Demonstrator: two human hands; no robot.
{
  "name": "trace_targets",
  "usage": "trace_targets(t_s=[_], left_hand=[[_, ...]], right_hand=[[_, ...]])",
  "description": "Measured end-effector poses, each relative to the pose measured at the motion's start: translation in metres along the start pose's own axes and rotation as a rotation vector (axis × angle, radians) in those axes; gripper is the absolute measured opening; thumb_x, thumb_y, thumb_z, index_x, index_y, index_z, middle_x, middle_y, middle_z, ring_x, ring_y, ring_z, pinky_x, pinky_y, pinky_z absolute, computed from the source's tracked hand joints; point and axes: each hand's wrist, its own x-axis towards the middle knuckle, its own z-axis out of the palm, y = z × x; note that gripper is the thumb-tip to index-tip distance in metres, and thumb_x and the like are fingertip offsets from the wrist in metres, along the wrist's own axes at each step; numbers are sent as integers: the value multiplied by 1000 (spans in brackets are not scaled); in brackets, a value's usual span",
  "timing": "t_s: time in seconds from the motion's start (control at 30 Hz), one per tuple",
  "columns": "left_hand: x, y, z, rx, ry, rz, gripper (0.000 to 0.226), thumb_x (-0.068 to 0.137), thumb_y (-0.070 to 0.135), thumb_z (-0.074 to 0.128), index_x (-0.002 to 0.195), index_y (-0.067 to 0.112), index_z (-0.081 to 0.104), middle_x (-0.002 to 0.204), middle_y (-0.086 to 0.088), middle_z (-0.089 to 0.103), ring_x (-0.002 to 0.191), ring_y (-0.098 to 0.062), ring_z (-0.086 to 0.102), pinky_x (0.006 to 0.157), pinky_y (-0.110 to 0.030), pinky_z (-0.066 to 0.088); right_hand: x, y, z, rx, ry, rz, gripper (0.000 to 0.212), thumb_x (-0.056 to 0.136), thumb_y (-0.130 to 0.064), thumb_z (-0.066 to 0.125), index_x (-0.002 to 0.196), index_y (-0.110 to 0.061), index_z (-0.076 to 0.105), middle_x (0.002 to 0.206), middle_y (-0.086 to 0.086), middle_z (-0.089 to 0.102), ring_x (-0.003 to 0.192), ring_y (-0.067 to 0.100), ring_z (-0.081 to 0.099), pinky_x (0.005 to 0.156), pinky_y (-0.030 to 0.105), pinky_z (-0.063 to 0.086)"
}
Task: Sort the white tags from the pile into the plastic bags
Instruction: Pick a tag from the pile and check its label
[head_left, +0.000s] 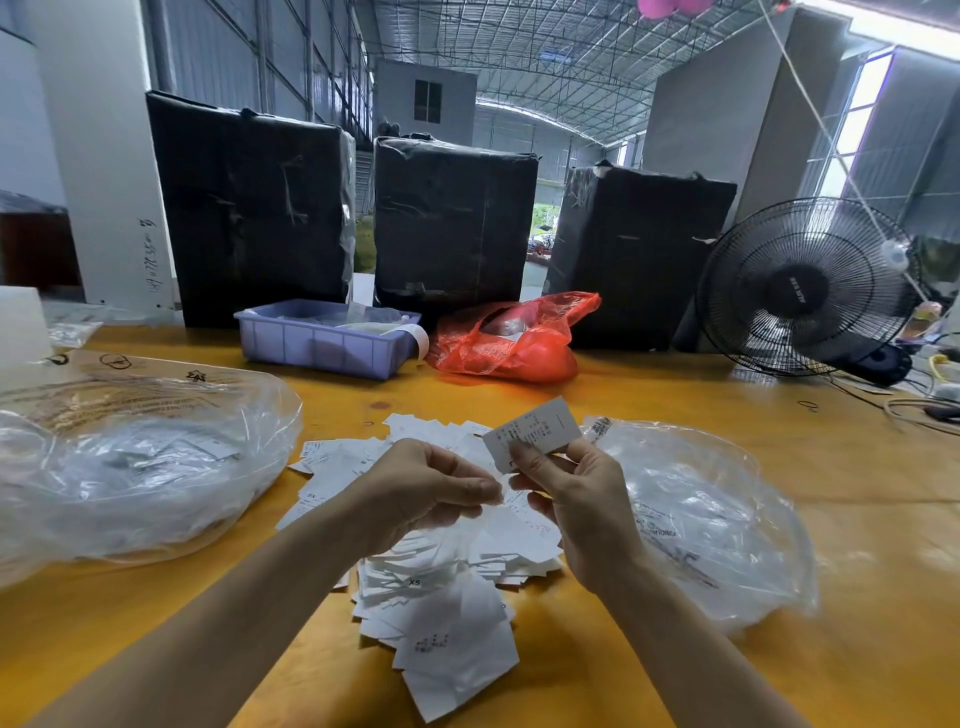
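Observation:
A pile of white tags (441, 587) lies spread on the yellow table (675, 400) in front of me. My right hand (576, 499) pinches one printed white tag (535, 431) and holds it up above the pile. My left hand (426, 488) hovers over the pile with fingers curled, its fingertips close to the lower corner of that tag; whether it pinches anything I cannot tell. A clear plastic bag (130, 467) with tags inside lies to the left. Another clear plastic bag (711, 519) lies to the right.
A purple plastic bin (322, 343) and a red plastic bag (514, 343) sit behind the pile. Three black wrapped boxes (452, 223) stand along the table's far edge. A black fan (805, 286) and cables occupy the far right.

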Motion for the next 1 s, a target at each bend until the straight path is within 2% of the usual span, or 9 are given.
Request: trace_targets(t_s=[0.3, 0.43, 0.57, 0.67, 0.83, 1.0], left_hand=[[-1, 1, 0, 7, -30, -8, 14, 63, 14, 81, 74, 8, 76, 66, -4, 69, 55, -5, 59, 52, -17, 44], [-1, 1, -1, -44, -27, 6, 19, 53, 19, 80, 68, 8, 76, 69, -6, 70, 56, -7, 58, 53, -19, 42], [0, 0, -3, -97, -15, 13, 15, 55, 19, 78, 65, 8, 76, 73, -9, 72, 55, -8, 58, 52, -17, 43], [1, 0, -4, -132, 10, 16, 19, 53, 20, 79, 67, 6, 76, 70, -8, 70, 53, -8, 58, 50, -17, 42], [2, 0, -6, -139, 68, 16, 30, 59, 18, 76, 81, -2, 72, 58, -8, 64, 47, -8, 56, 45, -15, 43], [1, 1, -4, -68, 1, 7, 24, 63, 23, 74, 72, 0, 71, 58, -11, 61, 48, -12, 52, 47, -17, 43]], right_hand=[[-1, -1, 0, -12, -10, -3, 10, 79, -15, 70, 87, -16, 64, 67, -3, 71, 57, 8, 64, 65, 27, 46], [0, 1, 0, -25, -23, 16, 11, 80, -13, 70, 90, -12, 65, 68, -1, 71, 59, 11, 64, 65, 27, 47], [1, 0, -2, -31, -43, 39, 13, 81, -13, 69, 93, -10, 66, 71, 1, 71, 62, 12, 64, 69, 28, 48], [1, -1, -4, -61, -84, 87, 13, 79, -12, 71, 91, -10, 67, 71, 0, 70, 63, 11, 64, 69, 28, 48], [2, -3, -7, -97, -190, 212, 11, 75, -11, 74, 85, -12, 70, 68, -3, 70, 60, 7, 64, 65, 25, 47], [3, 0, -10, -112, -273, 274, 15, 66, -14, 77, 79, -13, 70, 65, -2, 68, 59, 7, 62, 63, 25, 49]])
